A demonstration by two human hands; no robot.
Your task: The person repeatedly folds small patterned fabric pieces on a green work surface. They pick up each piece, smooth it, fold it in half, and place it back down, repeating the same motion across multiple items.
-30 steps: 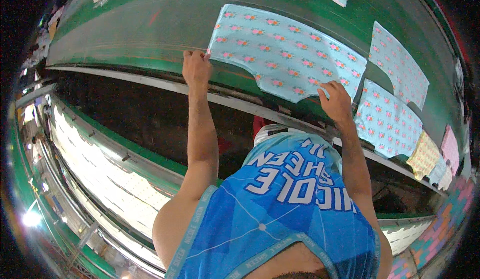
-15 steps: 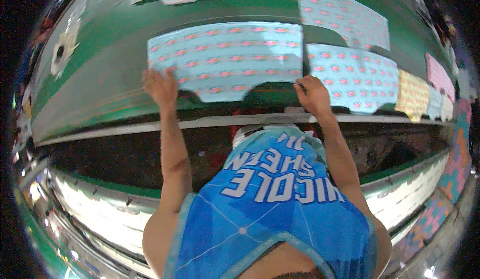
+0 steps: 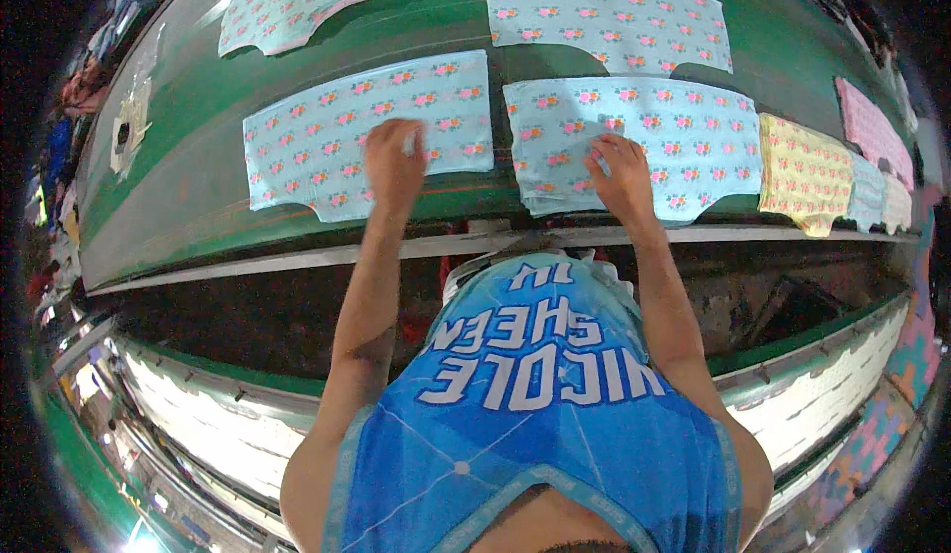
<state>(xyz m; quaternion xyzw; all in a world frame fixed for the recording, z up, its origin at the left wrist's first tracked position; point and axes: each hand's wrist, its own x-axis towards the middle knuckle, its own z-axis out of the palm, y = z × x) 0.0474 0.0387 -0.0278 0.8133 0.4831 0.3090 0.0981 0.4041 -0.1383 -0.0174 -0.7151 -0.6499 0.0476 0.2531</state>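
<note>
My left hand [image 3: 397, 165] is curled closed over the right half of a light blue cut fabric piece [image 3: 317, 137] with pink and orange flowers. Motion blurs its fingertips, and what they hold, if anything, does not show. Over the neighbouring blue floral pieces [image 3: 693, 117], whose layered edges show at the lower left, my right hand [image 3: 625, 176] has its fingers bent in toward the thumb. Whether cloth is pinched there I cannot make out. A narrow strip of green table separates these two blue lots.
Another blue floral piece [image 3: 614, 18] lies beyond the right lot, and a paler one [image 3: 317, 3] at the far left. Yellow [image 3: 807, 171] and pink [image 3: 872, 132] pieces lie to the right. The green table [image 3: 198, 107] ends in a pale front edge [image 3: 248, 267] before me.
My right hand has left the left piece's lower right corner and is over the right blue lot. My left hand has moved right, off the left piece's lower left corner. The view has shifted right.
</note>
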